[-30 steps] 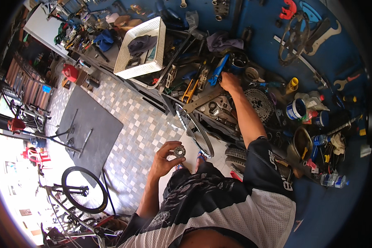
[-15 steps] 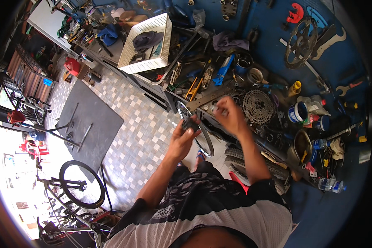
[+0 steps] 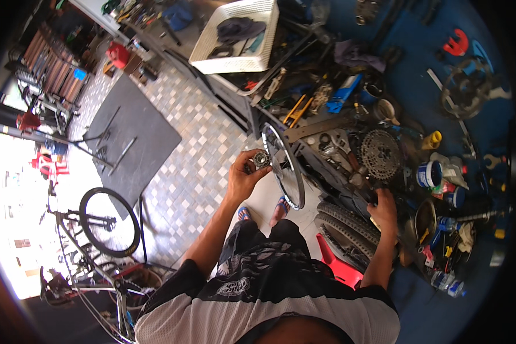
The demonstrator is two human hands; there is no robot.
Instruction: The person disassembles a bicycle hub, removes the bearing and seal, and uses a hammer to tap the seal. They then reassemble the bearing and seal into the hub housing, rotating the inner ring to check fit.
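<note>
My left hand (image 3: 245, 178) grips a round metal bearing-like part (image 3: 261, 160) between thumb and fingers, in front of an upright bicycle wheel (image 3: 297, 182). My right hand (image 3: 384, 207) is at the bench edge, among dark small parts below a large silver cassette (image 3: 380, 153); its fingertips are too unclear to show whether they hold anything. Metal tools (image 3: 335, 146) lie left of the cassette.
The cluttered bench (image 3: 350, 182) holds a white basket (image 3: 264, 51), blue tubs and bottles (image 3: 447, 281). Tyres (image 3: 341, 229) and a red plastic object (image 3: 332, 261) sit below it. A bicycle (image 3: 106, 269) and a dark mat (image 3: 137, 143) are on the left.
My right hand has left the blue tool at the back, passed close to my left hand, and moved down-right to the bench edge. My left hand has risen, still holding the metal part.
</note>
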